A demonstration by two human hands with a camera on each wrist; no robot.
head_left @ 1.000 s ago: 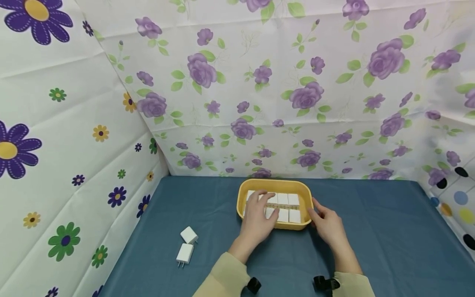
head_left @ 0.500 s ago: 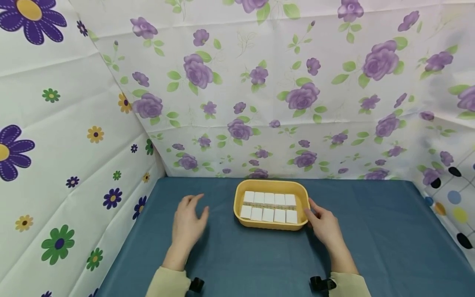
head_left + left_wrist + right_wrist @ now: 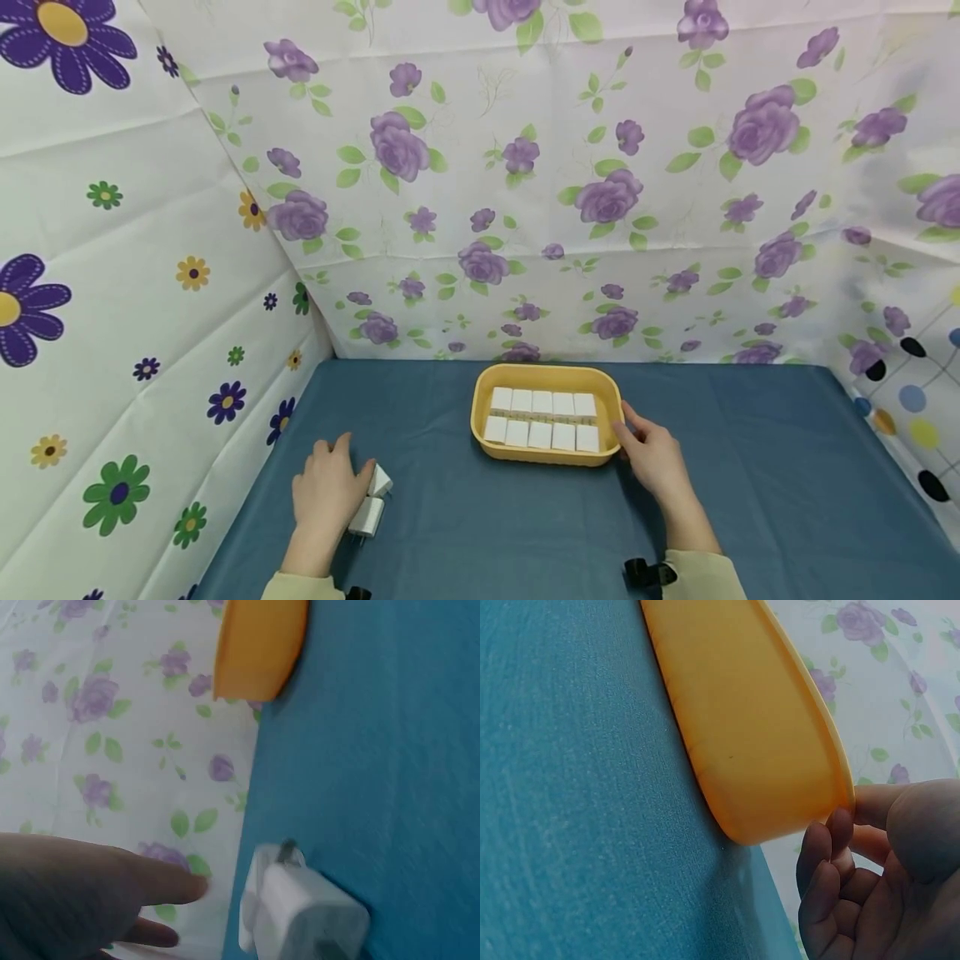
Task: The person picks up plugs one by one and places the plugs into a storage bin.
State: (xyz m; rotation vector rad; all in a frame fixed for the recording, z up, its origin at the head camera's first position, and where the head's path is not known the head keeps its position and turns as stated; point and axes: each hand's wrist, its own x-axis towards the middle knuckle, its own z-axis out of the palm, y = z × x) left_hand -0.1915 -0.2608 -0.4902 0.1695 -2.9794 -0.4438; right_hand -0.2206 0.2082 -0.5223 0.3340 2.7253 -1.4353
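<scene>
Two white plug-in chargers lie on the blue cloth at the left: the upper charger (image 3: 381, 482) and, below it, the lower charger (image 3: 367, 517) with its prongs toward me. My left hand (image 3: 327, 492) hovers just left of them, thumb near the upper one. Its fingers are extended in the left wrist view, with a charger (image 3: 307, 911) beside them. A yellow tray (image 3: 540, 456) holds two rows of white chargers (image 3: 540, 436). My right hand (image 3: 654, 458) pinches the tray's right rim; in the right wrist view, its fingers (image 3: 821, 892) are curled by the tray's corner.
Blue cloth (image 3: 480, 533) covers the table. A white sheet with purple roses (image 3: 397, 146) hangs along the back edge, and another flowered sheet (image 3: 165, 333) lines the left. Dotted fabric (image 3: 915, 400) stands at the right.
My left hand has left the tray, moved left, and come down beside the two loose chargers. The right hand has stayed at the tray's rim.
</scene>
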